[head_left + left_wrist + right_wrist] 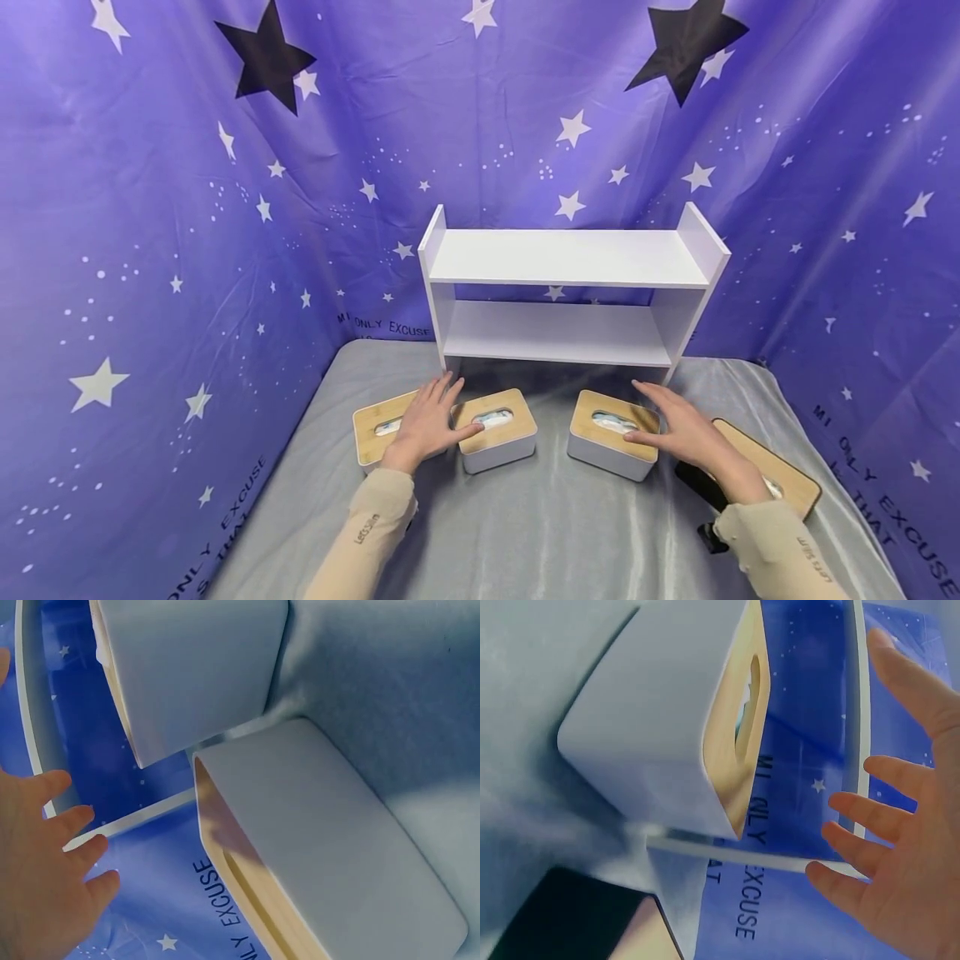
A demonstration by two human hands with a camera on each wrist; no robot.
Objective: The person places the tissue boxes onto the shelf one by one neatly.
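Observation:
My left hand (426,423) hovers over the two left tissue boxes, fingers spread and holding nothing. Beneath it is the outer left tissue box (367,425), partly hidden by the hand. The inner left tissue box (498,454), grey-white with a wooden lid, stands just right of the thumb. My right hand (690,429) is spread above the right edge of a matching inner right tissue box (606,458), also holding nothing. A black tissue box with a wooden lid (798,479) lies partly under the right forearm. In the right wrist view, fingers (870,814) show apart from the box.
A white two-tier shelf (566,258) stands behind the boxes at the table's back. Grey cloth (555,533) covers the table. Purple star-printed curtains (150,250) enclose the back and both sides.

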